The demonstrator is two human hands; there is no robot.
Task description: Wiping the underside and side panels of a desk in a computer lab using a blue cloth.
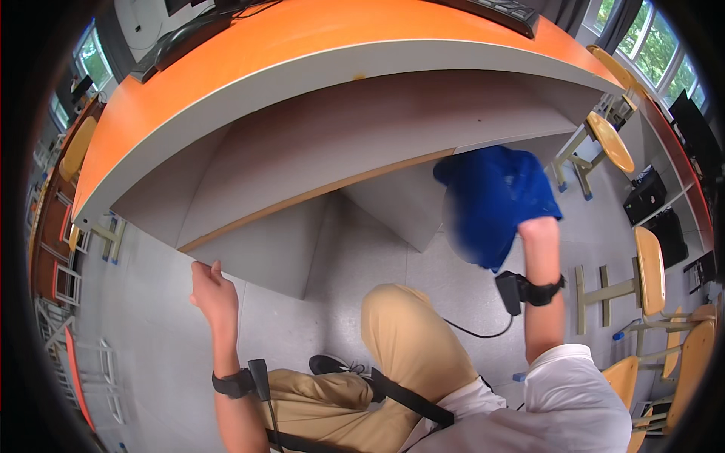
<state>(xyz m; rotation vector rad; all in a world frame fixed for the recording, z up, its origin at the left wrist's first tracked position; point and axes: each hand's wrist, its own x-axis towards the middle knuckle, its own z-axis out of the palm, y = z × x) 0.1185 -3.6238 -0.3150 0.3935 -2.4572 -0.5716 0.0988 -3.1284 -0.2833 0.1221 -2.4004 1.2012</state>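
Note:
A blue cloth (498, 198), partly blurred, hangs bunched over my right hand (538, 227) and hides its fingers. The cloth's upper part meets the right stretch of the open desk shelf's front edge (317, 192). My left hand (214, 291) has its fingers curled just below the front left corner of that shelf. Whether it touches the panel there is unclear, and I see nothing held in it. Above both hands runs the orange desktop (340, 25) with its pale front edge.
Grey panels (391, 204) stand beneath the shelf, near my bent knee (408, 323). A black cable (481, 336) hangs from the right wrist device. A wooden chair (650, 272) and others are on the right. A keyboard (501, 14) lies on the desktop.

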